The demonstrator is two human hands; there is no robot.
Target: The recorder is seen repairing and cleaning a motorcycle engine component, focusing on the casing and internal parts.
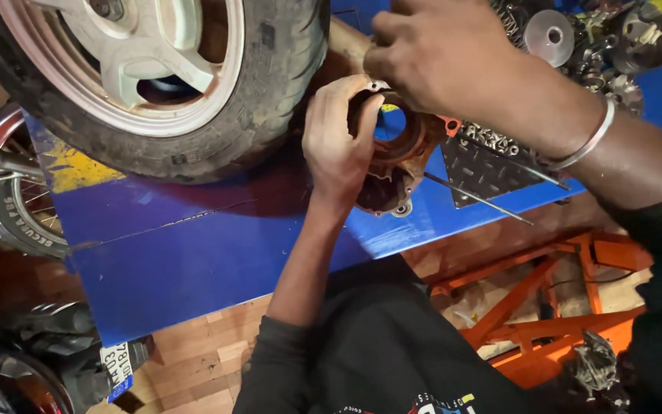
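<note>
Scooter wheel [155,77] with pale alloy rim fills 10–11 o'clock, resting on the blue surface [193,253]. Orange steel frame [545,307] on the floor at 4 o'clock. Rusty brown engine casing [396,165] sits dead centre on the surface, round bore open, blue showing through. Left hand [339,146] wraps its 9 o'clock edge, fingers curled shut on the rim. Right hand [438,54] comes in from 1 o'clock, fingers pinched on the casing's top edge; whether they hold a small part there, can't tell. Thin metal rod [484,201] lies just beside the casing at 4 o'clock. Pile of small engine parts [591,38] at 1 o'clock.

Judgement: cast metal, stiff, fairly heavy, probably oily. Grip the outer rim, not thin lugs.
</note>
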